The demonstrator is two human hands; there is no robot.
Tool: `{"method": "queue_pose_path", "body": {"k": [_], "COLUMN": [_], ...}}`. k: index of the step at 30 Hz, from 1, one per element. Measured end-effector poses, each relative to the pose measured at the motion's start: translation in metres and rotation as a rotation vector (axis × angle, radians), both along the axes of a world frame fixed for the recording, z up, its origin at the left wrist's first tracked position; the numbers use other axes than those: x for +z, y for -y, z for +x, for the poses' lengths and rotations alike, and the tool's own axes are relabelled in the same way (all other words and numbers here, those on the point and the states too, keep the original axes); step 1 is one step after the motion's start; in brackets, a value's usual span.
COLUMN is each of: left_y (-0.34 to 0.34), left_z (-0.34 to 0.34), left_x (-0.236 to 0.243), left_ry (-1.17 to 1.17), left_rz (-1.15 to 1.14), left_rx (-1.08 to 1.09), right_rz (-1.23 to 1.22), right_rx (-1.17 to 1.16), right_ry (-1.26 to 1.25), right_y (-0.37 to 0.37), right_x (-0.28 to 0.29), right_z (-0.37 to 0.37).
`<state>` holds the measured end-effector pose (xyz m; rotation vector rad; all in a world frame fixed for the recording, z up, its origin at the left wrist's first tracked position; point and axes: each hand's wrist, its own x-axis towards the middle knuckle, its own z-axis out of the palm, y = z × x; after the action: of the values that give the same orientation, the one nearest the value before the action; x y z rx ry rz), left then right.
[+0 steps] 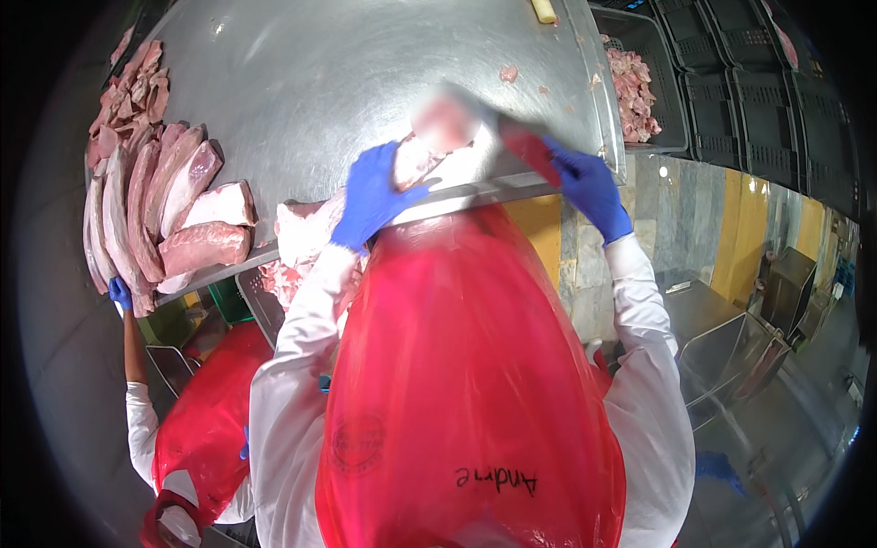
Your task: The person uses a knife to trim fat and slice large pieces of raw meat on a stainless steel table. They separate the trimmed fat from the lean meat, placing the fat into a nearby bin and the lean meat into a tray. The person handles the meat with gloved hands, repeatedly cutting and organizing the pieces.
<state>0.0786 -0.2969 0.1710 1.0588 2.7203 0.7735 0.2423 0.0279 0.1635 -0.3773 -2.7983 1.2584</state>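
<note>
On the metal table in front of me lies a piece of raw meat [417,161], pink and white, near the table's front edge. My left hand [376,194], in a blue glove, grips its left side with the thumb apart. My right hand [589,190], also gloved in blue, is closed round the red handle of a knife [528,149]. The blade points left toward the far end of the meat and is smeared by motion. Blur over that end hides whether the blade touches it. Another pale chunk of meat [306,228] lies beside my left wrist.
Long strips of meat [137,196] and trimmings [137,91] lie at the table's left. A co-worker's gloved hand [120,292] touches the strips. A dark crate of meat scraps [630,96] stands right of the table [301,73], near stacked black crates [722,100]. A yellow object [544,11] lies at the far edge.
</note>
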Motion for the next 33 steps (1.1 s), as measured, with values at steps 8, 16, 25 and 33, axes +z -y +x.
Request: {"method": "queue_pose_path", "body": {"k": [8,16,25,33], "left_y": [-0.039,-0.017,-0.03,-0.036], "left_z": [-0.055,-0.062,-0.111,-0.101], "left_x": [-0.012,0.023,0.018,0.024], "left_ry": [0.299,0.315,0.466,0.522], "left_rz": [-0.062,-0.019,-0.026,0.103], "left_rx": [-0.179,-0.273,-0.476,-0.542], "right_rz": [-0.259,-0.34,-0.092,0.105], "right_rx": [-0.311,-0.031,0.228,0.501], "right_ry": [0.157,0.066,0.098,-0.061], "right_y": [0.012,0.078,0.103,0.114], "right_x": [0.005,-0.019,-0.019,-0.051], "right_z": [0.009,0.003,-0.071,-0.086]}}
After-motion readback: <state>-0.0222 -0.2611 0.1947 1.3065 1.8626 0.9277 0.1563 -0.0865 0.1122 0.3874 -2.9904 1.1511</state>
